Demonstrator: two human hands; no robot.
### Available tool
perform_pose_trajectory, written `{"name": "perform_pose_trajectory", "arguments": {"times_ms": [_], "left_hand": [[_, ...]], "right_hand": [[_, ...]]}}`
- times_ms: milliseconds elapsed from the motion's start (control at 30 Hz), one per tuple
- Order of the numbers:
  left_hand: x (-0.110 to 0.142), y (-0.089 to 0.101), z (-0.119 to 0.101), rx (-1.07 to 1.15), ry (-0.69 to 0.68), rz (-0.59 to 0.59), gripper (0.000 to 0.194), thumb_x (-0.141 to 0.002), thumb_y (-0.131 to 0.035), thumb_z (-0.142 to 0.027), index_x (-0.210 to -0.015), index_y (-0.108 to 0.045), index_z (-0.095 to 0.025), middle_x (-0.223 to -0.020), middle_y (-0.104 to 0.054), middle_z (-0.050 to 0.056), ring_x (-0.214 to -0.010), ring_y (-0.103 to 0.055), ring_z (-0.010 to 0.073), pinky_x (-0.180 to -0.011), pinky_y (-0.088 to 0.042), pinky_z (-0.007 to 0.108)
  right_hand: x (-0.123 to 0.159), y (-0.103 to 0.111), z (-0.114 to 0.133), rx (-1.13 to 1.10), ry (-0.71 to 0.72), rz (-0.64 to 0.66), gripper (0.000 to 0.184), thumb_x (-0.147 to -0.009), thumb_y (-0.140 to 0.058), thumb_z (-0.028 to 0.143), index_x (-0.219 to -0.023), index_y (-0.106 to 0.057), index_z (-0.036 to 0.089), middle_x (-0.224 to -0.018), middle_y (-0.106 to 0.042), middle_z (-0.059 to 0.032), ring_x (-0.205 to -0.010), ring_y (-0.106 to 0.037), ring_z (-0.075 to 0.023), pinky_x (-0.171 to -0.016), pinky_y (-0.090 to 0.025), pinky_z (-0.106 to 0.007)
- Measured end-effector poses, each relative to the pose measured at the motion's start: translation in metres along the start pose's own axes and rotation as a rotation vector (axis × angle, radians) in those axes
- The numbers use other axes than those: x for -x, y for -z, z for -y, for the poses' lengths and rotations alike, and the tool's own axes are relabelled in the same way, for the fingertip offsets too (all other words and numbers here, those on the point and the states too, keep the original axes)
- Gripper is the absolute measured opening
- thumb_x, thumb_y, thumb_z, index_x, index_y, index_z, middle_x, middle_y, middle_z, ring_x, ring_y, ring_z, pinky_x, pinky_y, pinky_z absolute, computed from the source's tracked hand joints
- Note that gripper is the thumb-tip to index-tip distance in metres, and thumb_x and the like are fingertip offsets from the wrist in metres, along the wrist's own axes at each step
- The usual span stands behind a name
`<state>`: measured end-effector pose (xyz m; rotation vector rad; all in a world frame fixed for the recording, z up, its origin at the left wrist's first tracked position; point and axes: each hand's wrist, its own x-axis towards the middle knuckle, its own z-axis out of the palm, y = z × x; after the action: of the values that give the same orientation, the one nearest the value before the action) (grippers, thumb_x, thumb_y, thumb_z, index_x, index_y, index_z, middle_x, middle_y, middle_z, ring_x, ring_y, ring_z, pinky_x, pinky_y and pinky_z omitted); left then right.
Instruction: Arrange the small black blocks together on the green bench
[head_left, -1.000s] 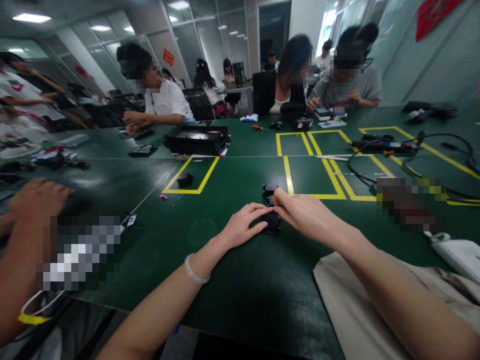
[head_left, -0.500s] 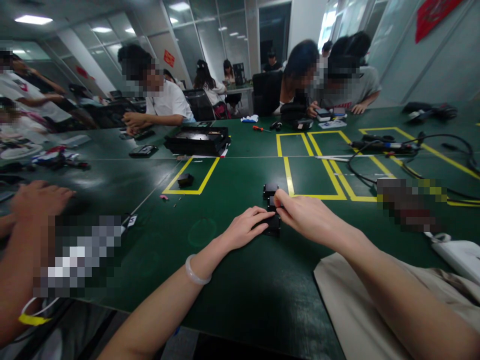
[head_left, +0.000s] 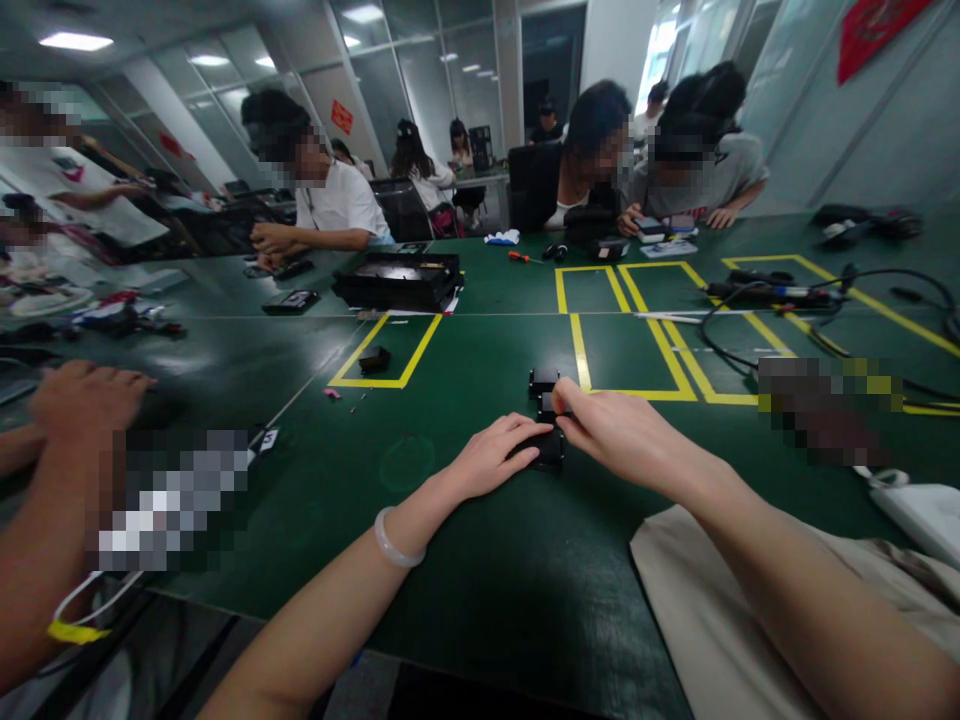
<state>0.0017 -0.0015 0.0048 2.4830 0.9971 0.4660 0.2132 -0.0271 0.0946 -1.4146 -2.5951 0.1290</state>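
Three small black blocks stand in a row on the green table in front of me. My left hand (head_left: 499, 455) is on the nearest black block (head_left: 552, 450), its fingers across the top and its thumb along the near side, holding it to the table. Above the middle black block (head_left: 546, 404), my right hand (head_left: 611, 425) is closed in a pinch, with thumb and fingertips together. Whatever lies between those fingertips is hidden. The far black block (head_left: 544, 380) sits just beyond, touched by neither hand.
Yellow tape frames (head_left: 637, 393) mark the green table (head_left: 465, 560). A small black part (head_left: 373, 360) lies in the left one. Behind it stands a black tray-like case (head_left: 397, 280). Cables (head_left: 787, 290) lie at right. A co-worker's hand (head_left: 90, 400) rests at left; several people sit opposite.
The whole view has shifted slightly to the right. Both hands keep the same places on the black blocks, with no clear movement of the blocks.
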Motion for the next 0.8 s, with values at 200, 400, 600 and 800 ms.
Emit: {"name": "perform_pose_trajectory", "arguments": {"times_ms": [200,400,600,800], "left_hand": [[0.0002,0.0001,0.0014,-0.006,0.005,0.013,0.037,-0.097,-0.04,-0.034,-0.133,-0.046,-0.03,-0.125,-0.051,0.004,-0.116,-0.049,0.0201,-0.101,-0.042,0.036],[0.0008,0.0012,0.0008,0.001,0.005,0.013,0.038,-0.097,-0.04,-0.034,-0.134,-0.044,-0.03,-0.125,-0.051,0.005,-0.116,-0.048,0.0202,-0.1,-0.042,0.035],[0.0005,0.0012,0.0005,-0.005,0.008,0.013,0.037,-0.097,-0.04,-0.034,-0.133,-0.045,-0.03,-0.124,-0.051,0.004,-0.114,-0.049,0.02,-0.099,-0.043,0.036],[-0.0001,0.0002,0.0009,0.005,0.006,0.01,0.037,-0.097,-0.04,-0.034,-0.134,-0.045,-0.03,-0.124,-0.051,0.004,-0.115,-0.049,0.02,-0.1,-0.042,0.036]], "right_hand": [[-0.002,0.0008,0.004,0.071,-0.069,-0.02,0.018,-0.096,-0.034,0.036,-0.099,-0.044,0.021,-0.072,-0.063,-0.0022,-0.061,-0.059,-0.0176,-0.049,-0.02,-0.025],[-0.001,-0.0003,0.0008,-0.003,-0.007,0.0,0.012,-0.094,-0.037,0.028,-0.102,-0.043,0.021,-0.074,-0.063,-0.001,-0.061,-0.058,-0.0163,-0.05,-0.022,-0.025],[-0.0017,-0.0009,0.0017,0.016,-0.026,-0.01,0.015,-0.095,-0.037,0.033,-0.1,-0.044,0.021,-0.073,-0.063,-0.0013,-0.061,-0.057,-0.0161,-0.05,-0.021,-0.025],[-0.0021,-0.0001,0.0011,0.01,-0.016,0.007,0.014,-0.095,-0.036,0.029,-0.101,-0.045,0.02,-0.073,-0.063,-0.0013,-0.06,-0.057,-0.0157,-0.05,-0.021,-0.025]]}}
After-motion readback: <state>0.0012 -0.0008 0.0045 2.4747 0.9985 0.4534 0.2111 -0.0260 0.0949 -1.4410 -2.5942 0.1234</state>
